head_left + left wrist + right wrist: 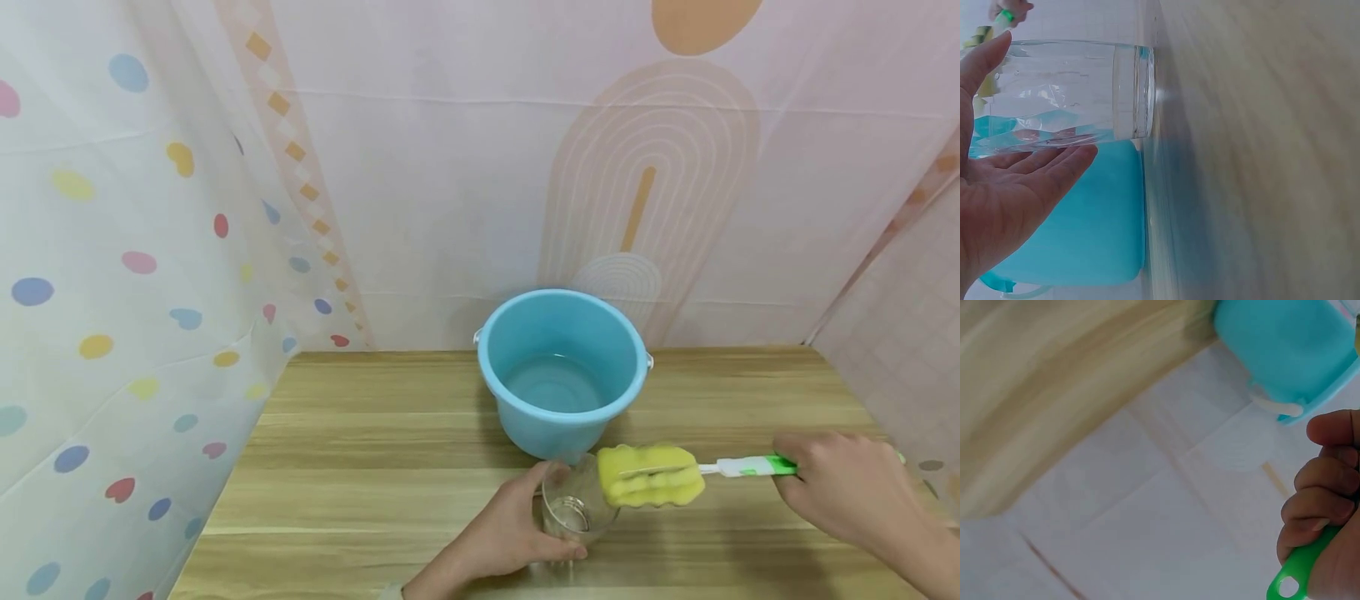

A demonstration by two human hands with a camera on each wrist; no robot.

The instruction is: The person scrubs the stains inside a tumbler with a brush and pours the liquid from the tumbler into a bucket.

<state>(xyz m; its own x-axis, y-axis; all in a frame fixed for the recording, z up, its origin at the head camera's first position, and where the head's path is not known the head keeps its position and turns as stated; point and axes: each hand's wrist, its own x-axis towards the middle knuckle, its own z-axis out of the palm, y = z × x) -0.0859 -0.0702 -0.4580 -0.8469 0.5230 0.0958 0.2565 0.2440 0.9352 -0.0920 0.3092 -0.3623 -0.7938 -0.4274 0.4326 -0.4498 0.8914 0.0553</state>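
Note:
In the head view, my left hand (504,527) holds a clear drinking glass (567,510), thumb on the near side and fingers round the far side. The left wrist view has the base of the glass (1135,90) right at the tabletop. My right hand (847,483) grips the green-and-white handle of a cup brush (756,466). Its yellow sponge head (651,477) points left and overlaps the rim of the glass in the head view. From the right wrist, my fingers (1319,503) curl round the handle, whose green end (1294,572) has a hanging hole.
A light blue bucket (566,433) with some water inside stands just behind the glass. Beneath everything is a wood-grain table (360,467). Patterned curtains hang along the back (435,183) and the left (112,317).

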